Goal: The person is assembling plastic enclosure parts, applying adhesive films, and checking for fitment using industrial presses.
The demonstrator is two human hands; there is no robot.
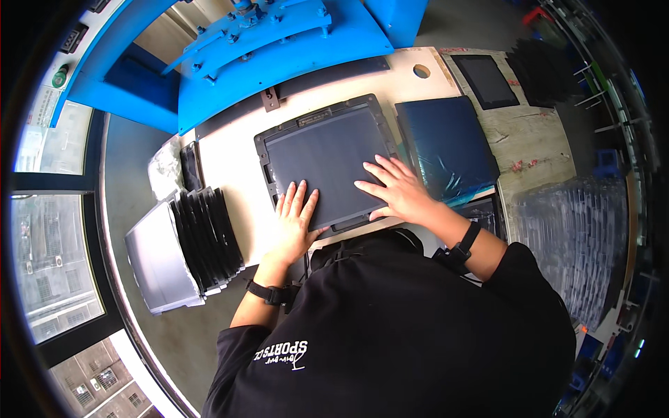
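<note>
Sheet seemingly laid in black slotted frame, mid-picture, under left hand and right hand, fingers spread, gripping nothing, remainder unclear.

On the pale wooden tabletop, a dark rectangular panel was touched by the left hand and right hand.
</note>
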